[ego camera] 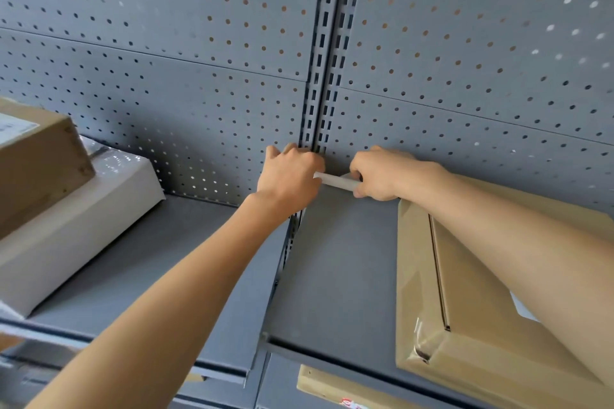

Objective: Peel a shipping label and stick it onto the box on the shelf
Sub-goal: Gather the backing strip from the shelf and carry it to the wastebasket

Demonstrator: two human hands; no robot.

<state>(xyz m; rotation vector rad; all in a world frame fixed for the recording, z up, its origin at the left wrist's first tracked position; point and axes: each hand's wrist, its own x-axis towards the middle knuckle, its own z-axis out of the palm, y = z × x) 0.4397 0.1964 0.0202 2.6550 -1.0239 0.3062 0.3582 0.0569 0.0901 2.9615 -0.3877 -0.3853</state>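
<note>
My left hand (289, 173) and my right hand (382, 174) are raised side by side in front of the grey pegboard back wall, above the shelf. Both pinch a small white label sheet (337, 181) that spans the gap between them and shows edge-on. A brown cardboard box (428, 302) lies flat on the right shelf, under my right forearm. A white patch (523, 309) shows on its top beside my arm. Most of the label sheet is hidden by my fingers.
On the left shelf a brown box with a white label (36, 163) rests on a white box (83, 226). A slotted upright post (324, 53) divides the two grey shelves (335, 269). Another cardboard box (332, 385) sits on the lower shelf.
</note>
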